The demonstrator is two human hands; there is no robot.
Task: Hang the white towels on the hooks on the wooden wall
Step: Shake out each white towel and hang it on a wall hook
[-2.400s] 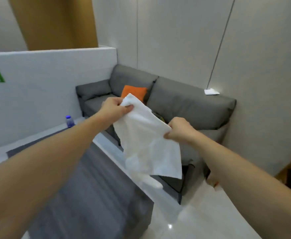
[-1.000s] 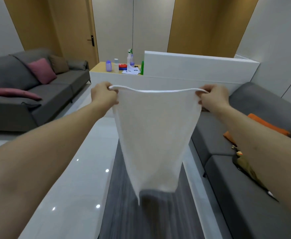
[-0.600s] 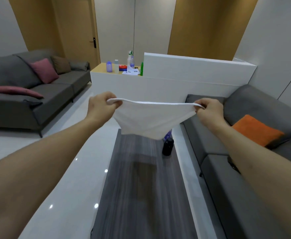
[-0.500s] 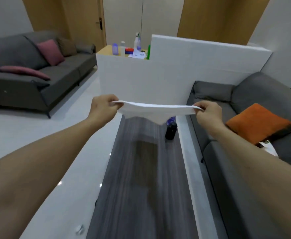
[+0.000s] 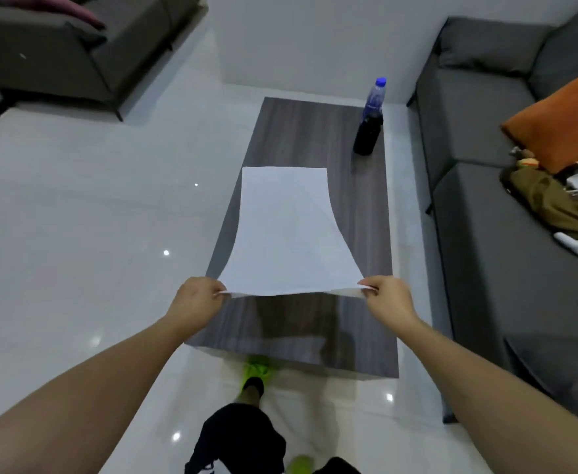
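A white towel (image 5: pixel 287 230) lies spread flat over the dark wooden coffee table (image 5: pixel 301 330), its far edge resting on the tabletop. My left hand (image 5: pixel 197 301) pinches the near left corner and my right hand (image 5: pixel 388 299) pinches the near right corner, holding that edge slightly above the table. The wooden wall and its hooks are out of view.
A plastic bottle with a blue cap (image 5: pixel 369 119) stands at the table's far right. A grey sofa (image 5: pixel 506 213) with an orange cushion (image 5: pixel 561 123) and clutter runs along the right. Another grey sofa (image 5: pixel 72 42) sits far left. A white partition (image 5: pixel 315 42) closes the far end.
The view has tipped down from the room to the table. The towel, earlier held stretched in the air, now lies spread over the tabletop with both hands still on its near corners.
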